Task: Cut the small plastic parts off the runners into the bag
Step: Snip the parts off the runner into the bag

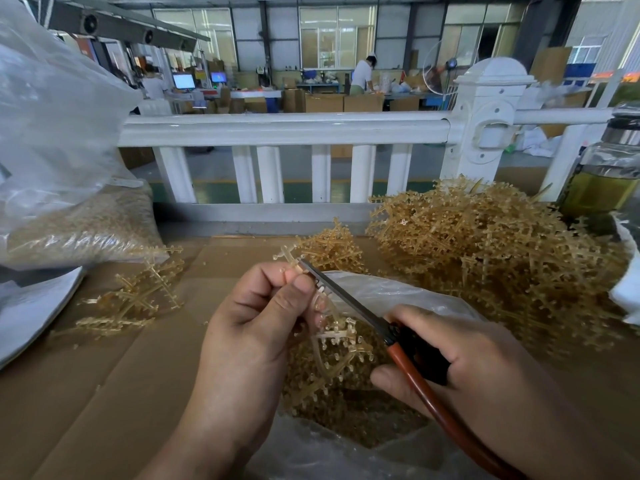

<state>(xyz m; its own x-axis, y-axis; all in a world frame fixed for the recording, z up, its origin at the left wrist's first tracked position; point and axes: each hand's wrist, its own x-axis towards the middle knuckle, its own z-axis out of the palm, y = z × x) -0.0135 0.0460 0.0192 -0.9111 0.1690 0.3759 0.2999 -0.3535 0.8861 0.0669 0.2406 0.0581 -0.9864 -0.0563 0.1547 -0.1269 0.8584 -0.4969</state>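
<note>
Scissors [349,303], red-handled, gripped in the right hand [460,355], slant up-left. Left hand [256,317] pinches the amber plastic runner [335,336] upright against their blades.

Scissor handles [401,363] partly hidden in right hand [467,368], bottle [606,168] cut off

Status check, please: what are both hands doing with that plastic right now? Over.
Left hand pinches runner over bag. Right hand grips scissors, blades at runner's upper end. Nothing blocks the cut.
</note>
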